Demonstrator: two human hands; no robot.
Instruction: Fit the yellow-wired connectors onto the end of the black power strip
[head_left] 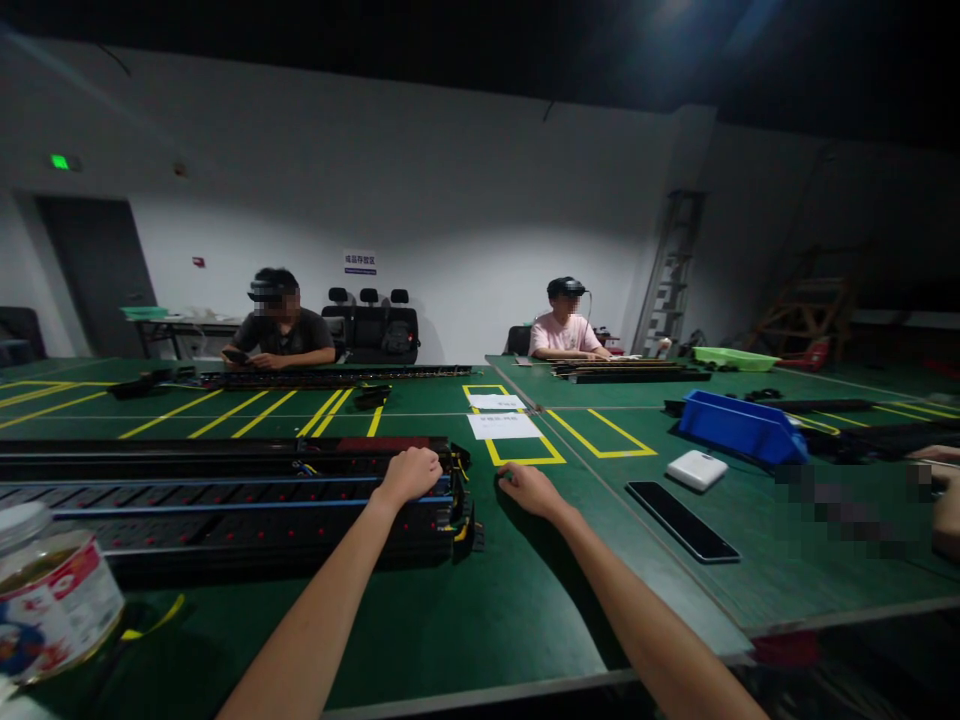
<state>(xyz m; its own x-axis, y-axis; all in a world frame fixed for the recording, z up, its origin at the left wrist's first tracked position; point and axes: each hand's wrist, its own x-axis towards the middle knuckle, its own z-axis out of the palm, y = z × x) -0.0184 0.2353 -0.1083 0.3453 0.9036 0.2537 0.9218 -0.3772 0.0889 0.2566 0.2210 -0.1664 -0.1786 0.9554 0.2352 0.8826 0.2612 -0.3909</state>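
Head view: a long, straight black assembly (255, 530), ribbed, dotted red and edged with smooth blue strips (247, 502), lies on the green table (450, 630), left of centre. Its long axis runs left to right, the end with yellow wires (463, 535) pointing right. The left hand (409, 475) lies over that end, fingers curled; I cannot tell whether they grip it. The right hand (529, 488) is just beyond, fingers loosely bent, their hold unclear.
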